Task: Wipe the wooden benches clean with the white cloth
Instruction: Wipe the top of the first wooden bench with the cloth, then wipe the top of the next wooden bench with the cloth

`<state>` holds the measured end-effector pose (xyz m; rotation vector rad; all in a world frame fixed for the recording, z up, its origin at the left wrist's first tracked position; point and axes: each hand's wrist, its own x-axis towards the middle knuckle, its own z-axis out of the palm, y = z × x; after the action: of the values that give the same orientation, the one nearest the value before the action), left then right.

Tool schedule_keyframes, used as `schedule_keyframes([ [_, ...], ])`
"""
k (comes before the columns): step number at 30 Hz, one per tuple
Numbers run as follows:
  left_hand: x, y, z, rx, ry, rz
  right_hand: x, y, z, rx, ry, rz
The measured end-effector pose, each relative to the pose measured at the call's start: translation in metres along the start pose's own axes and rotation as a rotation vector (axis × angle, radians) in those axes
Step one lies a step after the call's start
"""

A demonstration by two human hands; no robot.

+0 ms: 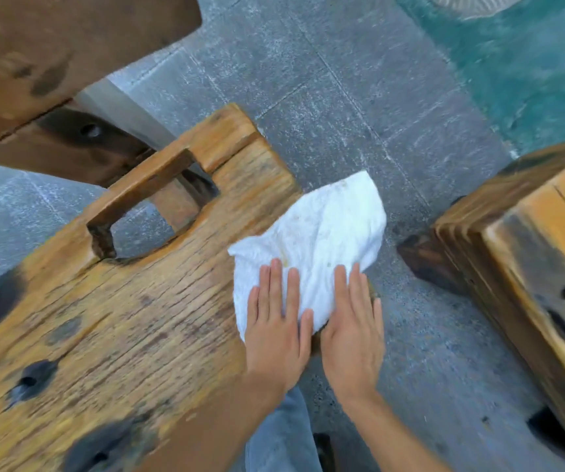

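Note:
A weathered wooden bench (131, 318) with a cut-out slot and dark knots fills the left and middle of the head view. The white cloth (315, 229) lies on the bench's right edge and hangs partly past it over the floor. My left hand (279, 321) presses flat on the cloth's near part, fingers straight. Right beside it, my right hand (354, 328) also lies flat with straight fingers on the cloth at the bench's edge. A second wooden bench (526, 253) stands at the right.
Grey stone paving (342, 97) runs between the benches. A dark wooden plank or table (52, 52) overhangs at the top left. Teal ground (529, 63) lies at the top right. My jeans-clad leg (284, 437) shows below the hands.

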<state>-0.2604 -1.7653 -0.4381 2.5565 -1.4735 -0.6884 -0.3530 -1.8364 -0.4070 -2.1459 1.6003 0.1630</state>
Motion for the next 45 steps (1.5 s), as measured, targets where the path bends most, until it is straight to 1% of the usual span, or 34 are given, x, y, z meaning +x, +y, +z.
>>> schedule_keyframes([
  [2, -0.014, 0.005, 0.007, 0.029, -0.026, 0.025, -0.012, 0.015, 0.000, -0.061, -0.004, -0.039],
  [6, -0.031, 0.012, 0.012, 0.121, -0.069, 0.093, -0.044, 0.037, 0.002, -0.115, 0.005, -0.012],
  [9, -0.033, 0.010, 0.012, 0.131, -0.078, 0.115, -0.063, 0.026, 0.009, -0.105, -0.048, 0.108],
  [11, -0.043, 0.004, 0.014, 0.157, -0.090, 0.192, -0.079, 0.016, 0.018, -0.071, -0.147, 0.212],
  [14, -0.065, -0.009, 0.017, 0.212, -0.153, 0.311, -0.108, 0.010, 0.035, 0.114, -0.331, 0.354],
  [15, -0.070, -0.013, 0.016, 0.207, -0.174, 0.338, -0.113, 0.010, 0.037, 0.212, -0.343, 0.440],
  [16, -0.072, -0.016, 0.013, 0.188, -0.185, 0.366, -0.115, 0.012, 0.035, 0.307, -0.303, 0.556],
  [18, -0.067, -0.019, 0.004, 0.149, -0.181, 0.403, -0.104, 0.020, 0.027, 0.411, -0.158, 0.773],
  [19, -0.061, -0.021, -0.003, 0.145, -0.168, 0.413, -0.093, 0.025, 0.021, 0.431, -0.101, 0.832],
  [20, -0.054, -0.023, -0.012, 0.144, -0.151, 0.409, -0.082, 0.030, 0.013, 0.447, -0.052, 0.836],
  [21, -0.044, -0.023, -0.021, 0.141, -0.137, 0.385, -0.068, 0.034, 0.005, 0.460, -0.012, 0.788],
  [22, -0.033, -0.021, -0.031, 0.143, -0.131, 0.341, -0.055, 0.037, -0.006, 0.465, 0.026, 0.696],
  [23, -0.021, -0.018, -0.042, 0.154, -0.127, 0.290, -0.041, 0.038, -0.018, 0.445, 0.054, 0.573],
  [25, 0.003, -0.010, -0.056, 0.168, -0.138, 0.183, -0.010, 0.036, -0.036, 0.335, 0.037, 0.313],
  [27, 0.025, -0.003, -0.064, 0.199, -0.179, 0.146, 0.020, 0.034, -0.053, 0.219, -0.091, 0.133],
  [29, 0.042, 0.000, -0.068, 0.259, -0.240, 0.190, 0.045, 0.033, -0.065, 0.104, -0.305, 0.006],
  [30, 0.048, 0.002, -0.070, 0.283, -0.289, 0.220, 0.052, 0.034, -0.068, 0.021, -0.384, -0.034],
  [31, 0.054, 0.007, -0.069, 0.311, -0.345, 0.248, 0.058, 0.037, -0.071, -0.076, -0.421, -0.060],
  [34, 0.070, 0.019, -0.074, 0.371, -0.508, 0.311, 0.066, 0.045, -0.080, -0.330, -0.421, -0.123],
  [35, 0.076, 0.027, -0.077, 0.330, -0.546, 0.325, 0.064, 0.051, -0.085, -0.401, -0.434, -0.153],
  [37, 0.089, 0.050, -0.084, 0.198, -0.643, 0.306, 0.056, 0.067, -0.098, -0.498, -0.528, -0.219],
  [38, 0.096, 0.064, -0.086, 0.161, -0.686, 0.292, 0.051, 0.080, -0.105, -0.502, -0.559, -0.240],
  [40, 0.109, 0.098, -0.092, 0.105, -0.737, 0.278, 0.043, 0.108, -0.126, -0.479, -0.565, -0.291],
  [42, 0.123, 0.145, -0.089, 0.085, -0.772, 0.347, 0.037, 0.150, -0.154, -0.419, -0.547, -0.315],
  [43, 0.129, 0.163, -0.091, 0.084, -0.764, 0.380, 0.032, 0.164, -0.163, -0.358, -0.543, -0.312],
  [45, 0.139, 0.191, -0.099, 0.059, -0.741, 0.435, 0.023, 0.186, -0.180, -0.111, -0.507, -0.234],
])
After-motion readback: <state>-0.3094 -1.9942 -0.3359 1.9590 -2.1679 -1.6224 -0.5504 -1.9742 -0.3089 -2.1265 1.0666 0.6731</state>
